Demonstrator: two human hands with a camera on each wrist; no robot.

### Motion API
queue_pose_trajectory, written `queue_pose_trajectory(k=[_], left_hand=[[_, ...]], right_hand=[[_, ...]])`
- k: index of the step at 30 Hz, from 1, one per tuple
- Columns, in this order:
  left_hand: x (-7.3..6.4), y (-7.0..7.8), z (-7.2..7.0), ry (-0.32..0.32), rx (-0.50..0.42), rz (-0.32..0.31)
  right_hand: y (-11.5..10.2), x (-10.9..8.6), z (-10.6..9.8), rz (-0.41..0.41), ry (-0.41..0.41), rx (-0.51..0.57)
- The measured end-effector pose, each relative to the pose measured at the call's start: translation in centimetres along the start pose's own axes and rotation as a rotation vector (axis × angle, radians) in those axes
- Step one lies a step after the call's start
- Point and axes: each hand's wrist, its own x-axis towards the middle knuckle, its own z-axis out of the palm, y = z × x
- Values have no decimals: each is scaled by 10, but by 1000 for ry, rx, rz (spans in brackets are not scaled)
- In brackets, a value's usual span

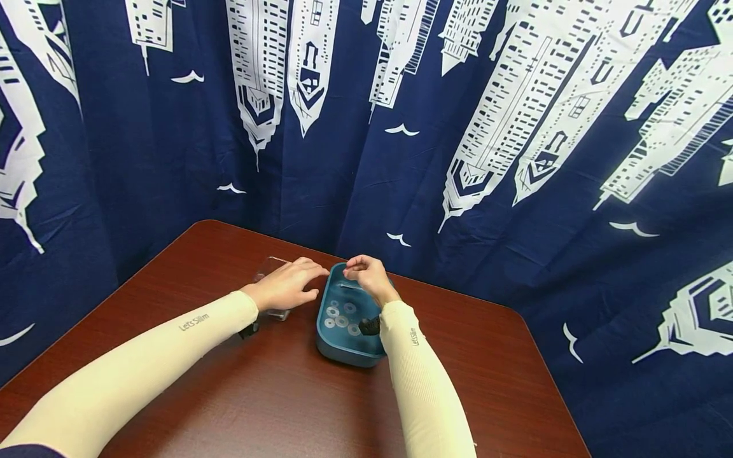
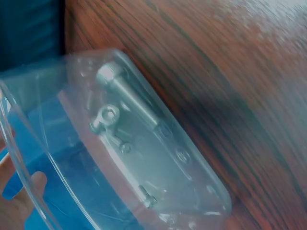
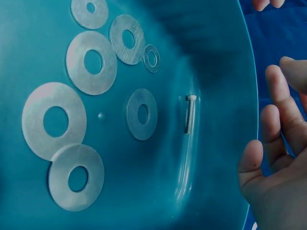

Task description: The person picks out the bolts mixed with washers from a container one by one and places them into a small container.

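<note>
My left hand [image 1: 289, 284] reaches over a clear plastic box [image 1: 279, 314], its fingers extended toward the blue bin [image 1: 343, 355]. In the left wrist view, the clear box [image 2: 211, 191] contains a long bolt [image 2: 136, 100], a ring-shaped metal piece [image 2: 109, 114] and a small bolt [image 2: 147, 196]. Above the bin's far end is my right hand [image 1: 369, 278], its fingers bent; whether the fingertips pinch something small is hidden. Several flat washers [image 3: 55, 121] lie on the bin floor, and a small bolt [image 3: 191, 115] rests near the wall closest to my right fingers [image 3: 271, 124].
Both containers stand on a brown wooden table [image 1: 275, 394], toward its back edge. A dark blue curtain [image 1: 343, 178] with white building prints hangs right behind the table. The bin stands just to the right of the clear box.
</note>
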Motion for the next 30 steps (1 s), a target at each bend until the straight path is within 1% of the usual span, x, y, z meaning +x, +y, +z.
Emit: queue_pose_trajectory(k=[4,8,16,20,24,30], left_hand=[[1,3,2,-4,-10,1],[3,6,4,-1,-2,21],[6,9,8,-33,4,29],[7,9,10,-28,2,35],[8,9,11,-20,4,37],[10,12,11,-34,3,33]], right_hand=[[1,0,2,2,0,4],[4,1,5,4,5,-2],[11,2,9,19,29,-3],[15,2,10,51,57,-12],[21,4,11,64,77,-15],[32,5,11,78,135,-44]])
